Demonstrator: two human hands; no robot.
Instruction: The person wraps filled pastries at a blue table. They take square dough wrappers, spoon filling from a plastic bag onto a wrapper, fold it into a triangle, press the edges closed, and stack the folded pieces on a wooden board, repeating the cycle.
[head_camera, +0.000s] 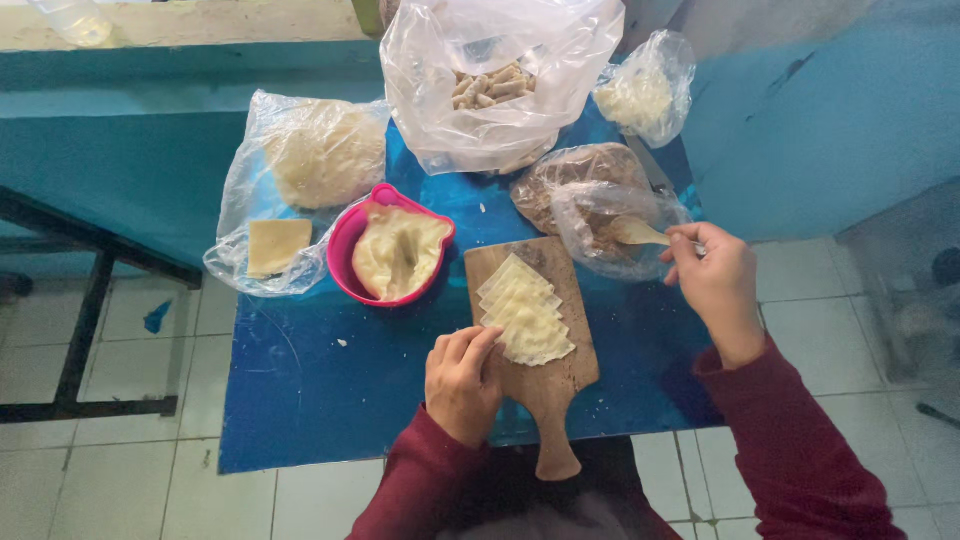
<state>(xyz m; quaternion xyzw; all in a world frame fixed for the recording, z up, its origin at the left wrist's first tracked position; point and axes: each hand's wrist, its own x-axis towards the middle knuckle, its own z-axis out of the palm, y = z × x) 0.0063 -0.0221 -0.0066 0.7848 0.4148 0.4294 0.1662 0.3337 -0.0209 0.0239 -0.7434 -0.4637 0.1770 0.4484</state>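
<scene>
Fingers (478, 345) of the left hand (462, 383) lie pressed together, tips resting on the near edge of the dough wrappers (523, 312). Right hand (716, 283) has thumb and fingers pinched on the handle of a wooden spoon (637, 232).

Blue table (330, 390), small, set over white floor tiles (110, 480).

Big clear plastic bag (500, 80) at the far edge, mouth open: short rolled pastry sticks (492, 87) heaped inside.

Flat bag (300, 185) at left: a pale lump of dough up top, one square wrapper sheet (277, 245) lower down.

Brown filling bag (592, 200) right of centre: dark minced filling; the spoon's bowl sits in its open mouth.

Small knotted bag (642, 95) far right: pale crumbly stuff, cannot tell what.

Pink bowl (345, 255) at centre-left, just beside the board: holds a pale, folded, soft mass, dough-like.

Wooden cutting board (540, 350), paddle-shaped, handle pointing toward the person and hanging past the table edge.

Wrappers: thin, pale yellow squares, fanned in an overlapping stack running diagonally down the middle of the board, corners showing like steps. Nearest sheet looks slightly rumpled at its lower edge. Surface matte, floury.

Dark red sleeves (790, 440) on both arms.
</scene>
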